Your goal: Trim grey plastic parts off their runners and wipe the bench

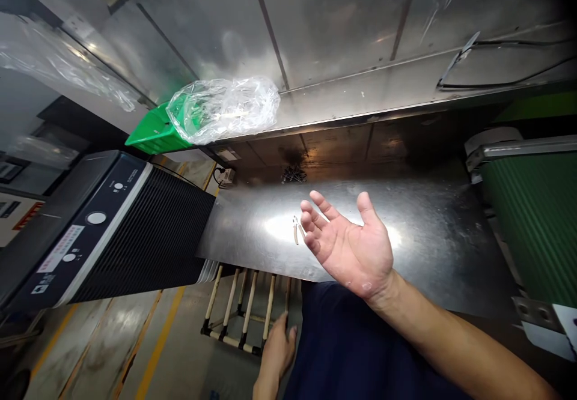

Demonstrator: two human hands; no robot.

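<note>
My right hand [347, 244] is raised over the metal worktop [252, 235], palm up. Its fingers are loosely curled and the thumb stands apart, with nothing in the palm. On the worktop, just left of its fingertips in the view, lies a small pair of pliers [296, 232] with pale handles, partly covered by the fingers. My left hand [278, 349] hangs low beside my dark clothing, near a rack of cream tubes [246, 328]. Its thumb is apart from the fingers and nothing shows in it. I cannot tell whether it touches the rack.
A pile of small dark metal parts [294, 173] sits at the worktop's back. On the shelf above are a green bin [155, 130] and a clear plastic bag [234, 109]. A black ribbed machine [148, 232] stands left; a green conveyor belt [532, 220] is right. Cables [509, 81] hang over the shelf.
</note>
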